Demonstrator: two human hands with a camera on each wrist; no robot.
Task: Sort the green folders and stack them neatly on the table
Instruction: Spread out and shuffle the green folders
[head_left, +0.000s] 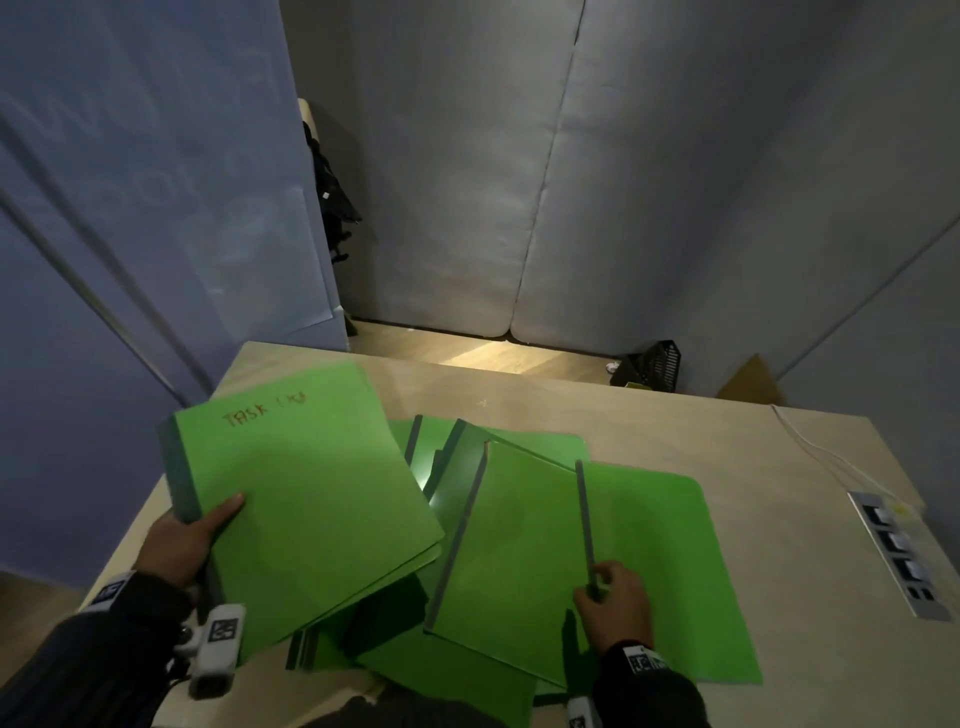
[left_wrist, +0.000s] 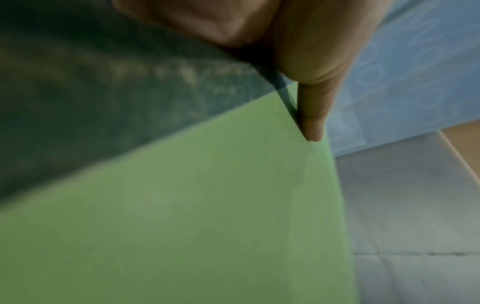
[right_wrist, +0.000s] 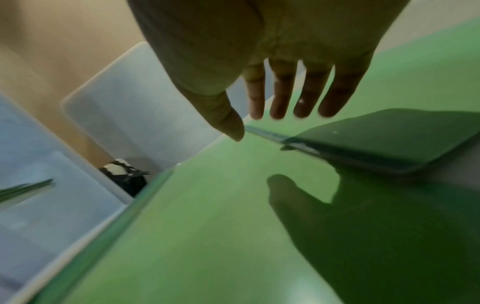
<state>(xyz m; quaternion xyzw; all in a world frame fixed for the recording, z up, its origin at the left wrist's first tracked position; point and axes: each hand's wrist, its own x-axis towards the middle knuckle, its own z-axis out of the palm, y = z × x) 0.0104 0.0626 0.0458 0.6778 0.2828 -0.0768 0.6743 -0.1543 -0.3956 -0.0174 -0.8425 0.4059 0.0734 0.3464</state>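
A: What's the biggest thing there?

B: The pale wooden table (head_left: 649, 431); across it a loose heap of green folders (head_left: 519, 535), overlapping at odd angles; I cannot count them exactly, several at least.

A: Any writing?

B: One; the labelled folder (head_left: 306, 499) reads "TASK" in dark letters near its top edge, and the rest of the word is too blurred to read; it is tilted up above the heap at the left.

A: Who holds it?

B: The left hand (head_left: 184, 543) grips it at the dark spine, thumb flat on the cover, fingers underneath; the left wrist view shows that thumb (left_wrist: 315, 115) lying against the green edge.

A: And the other hand?

B: The right hand (head_left: 618, 605) is over the near-right folders beside a grey spine; its fingers (right_wrist: 306, 92) are straight and loose, holding nothing.

A: Anything smaller?

B: A socket strip (head_left: 898, 553) set in the table's right side; a white cable (head_left: 810, 449) runs to it.
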